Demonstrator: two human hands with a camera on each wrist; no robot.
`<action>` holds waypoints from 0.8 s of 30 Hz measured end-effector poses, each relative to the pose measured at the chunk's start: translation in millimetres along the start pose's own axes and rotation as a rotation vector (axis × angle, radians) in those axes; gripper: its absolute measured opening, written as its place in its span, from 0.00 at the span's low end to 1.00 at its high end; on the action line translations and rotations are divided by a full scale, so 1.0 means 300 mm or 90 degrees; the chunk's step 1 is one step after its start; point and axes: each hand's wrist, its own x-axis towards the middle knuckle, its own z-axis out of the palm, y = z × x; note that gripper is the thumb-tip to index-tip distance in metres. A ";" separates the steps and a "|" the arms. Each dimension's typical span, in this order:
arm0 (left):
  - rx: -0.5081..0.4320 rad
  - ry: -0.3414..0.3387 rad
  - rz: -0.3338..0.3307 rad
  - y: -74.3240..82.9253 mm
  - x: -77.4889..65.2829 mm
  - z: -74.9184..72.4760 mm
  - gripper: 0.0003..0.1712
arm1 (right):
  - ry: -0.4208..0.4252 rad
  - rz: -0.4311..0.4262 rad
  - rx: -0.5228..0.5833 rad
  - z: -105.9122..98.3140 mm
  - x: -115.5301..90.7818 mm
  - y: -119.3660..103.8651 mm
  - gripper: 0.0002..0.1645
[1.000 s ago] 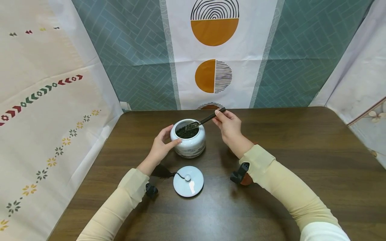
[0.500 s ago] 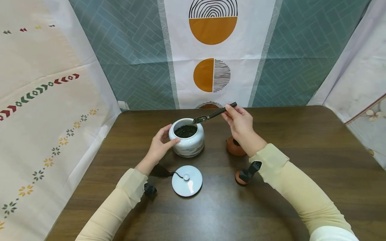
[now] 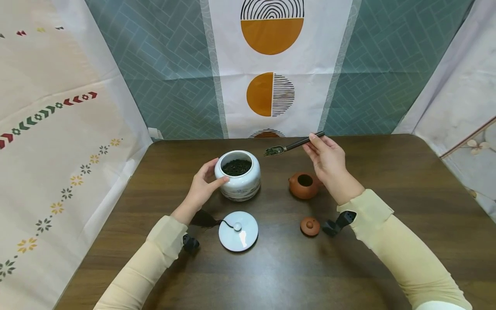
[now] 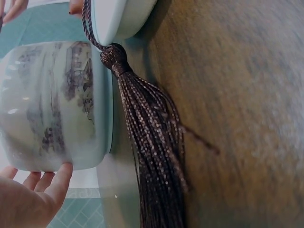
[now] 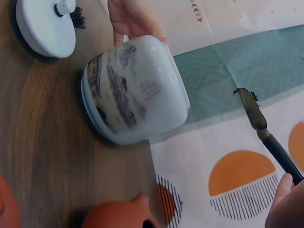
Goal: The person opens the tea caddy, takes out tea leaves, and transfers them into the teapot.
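Note:
A white porcelain tea jar (image 3: 242,186) stands without its lid on the table, dark tea leaves (image 3: 237,167) inside. My left hand (image 3: 203,184) holds its left side, thumb near the rim and fingers round the far side. With its thumb and fingers my right hand (image 3: 329,161) pinches the dark handle of a tea scoop (image 3: 303,141). Tea leaves lie in the scoop's bowl, in the air right of the jar's mouth. Below that hand sits an uncovered clay teapot (image 3: 300,187), its right side partly hidden. In the right wrist view, leaves (image 5: 253,95) poke past the scoop's tip.
In front of the jar lies its white lid (image 3: 231,241), tied by a cord to a dark tassel (image 4: 149,128). The small clay teapot lid (image 3: 310,227) rests on the wooden table (image 3: 279,275) near my right wrist. Patterned cloths (image 3: 178,99) hang behind and at both sides.
My right hand has drawn the loaded scoop out of the jar's mouth and moved right. The teapot and its lid have come into view from behind the arm. My left hand stays on the jar.

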 end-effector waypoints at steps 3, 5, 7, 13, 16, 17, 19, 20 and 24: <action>0.000 0.004 -0.001 -0.001 0.000 -0.002 0.37 | -0.002 -0.008 0.010 -0.026 -0.001 -0.013 0.06; 0.000 0.004 0.000 -0.001 0.000 -0.002 0.37 | 0.003 -0.016 0.016 -0.043 -0.003 -0.022 0.06; 0.000 0.004 -0.001 -0.001 0.000 -0.002 0.37 | 0.008 -0.023 0.023 -0.060 -0.005 -0.031 0.05; -0.010 0.008 -0.001 0.003 0.000 -0.006 0.37 | 0.016 -0.031 0.039 -0.107 -0.005 -0.057 0.05; -0.010 0.009 0.000 0.005 0.001 -0.005 0.37 | 0.022 -0.031 0.047 -0.131 -0.005 -0.066 0.05; -0.009 0.007 0.001 0.006 0.001 -0.005 0.37 | 0.025 -0.030 0.047 -0.139 -0.006 -0.068 0.05; -0.007 0.005 -0.001 0.005 0.001 -0.003 0.37 | 0.034 -0.027 0.048 -0.159 -0.008 -0.071 0.04; -0.007 0.005 -0.002 0.005 0.001 -0.003 0.37 | 0.039 -0.025 0.048 -0.169 -0.009 -0.073 0.04; -0.008 0.001 -0.005 0.004 0.000 -0.001 0.38 | 0.047 -0.027 0.047 -0.211 -0.011 -0.076 0.04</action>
